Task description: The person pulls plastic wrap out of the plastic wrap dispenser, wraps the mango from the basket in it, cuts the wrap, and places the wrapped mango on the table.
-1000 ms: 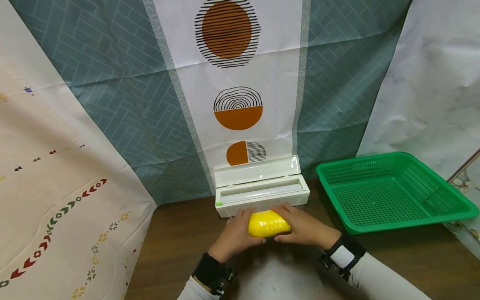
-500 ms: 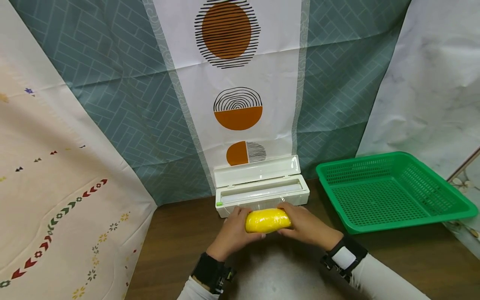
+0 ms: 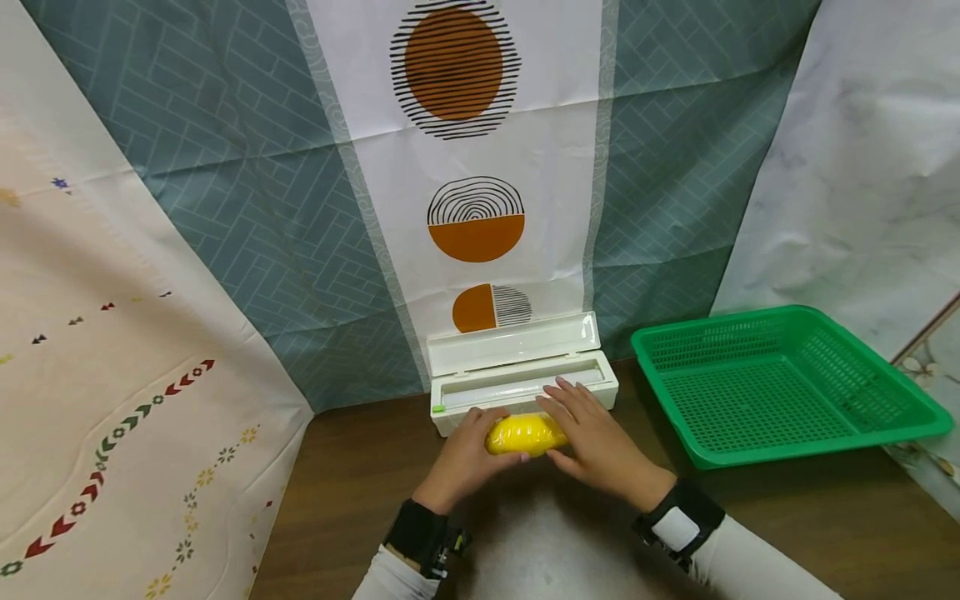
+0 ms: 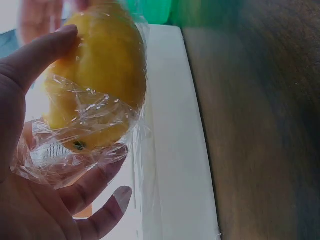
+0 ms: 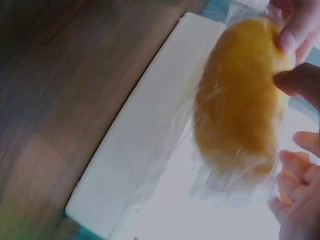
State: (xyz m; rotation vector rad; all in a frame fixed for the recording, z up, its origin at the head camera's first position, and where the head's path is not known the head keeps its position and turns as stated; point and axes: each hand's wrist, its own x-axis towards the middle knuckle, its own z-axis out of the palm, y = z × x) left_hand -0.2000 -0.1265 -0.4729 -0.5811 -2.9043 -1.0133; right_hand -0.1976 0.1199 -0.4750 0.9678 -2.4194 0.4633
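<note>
A yellow oblong fruit (image 3: 525,435), wrapped in clear cling film (image 4: 92,107), is held up in front of the white cling film box (image 3: 450,421). Its exact kind is hard to tell; a dark green spot shows at one end in the left wrist view. My left hand (image 3: 463,460) grips the fruit from the left, thumb on the near side and fingers behind. My right hand (image 3: 600,443) lies along its right end with fingers extended and spread, the thumb by the fruit. Loose film bunches in my left palm (image 4: 30,200).
The box's lid (image 3: 513,342) stands raised, and a film roll (image 3: 525,388) lies inside. At the right sits a green plastic basket (image 3: 798,458). All of this is on a brown wooden table (image 3: 360,483), with a patterned cloth (image 3: 300,250) hanging behind.
My right hand has loosened its hold, its fingers straightening and lifting toward the box. The fruit has shifted slightly left and turned, with my left hand still gripping it.
</note>
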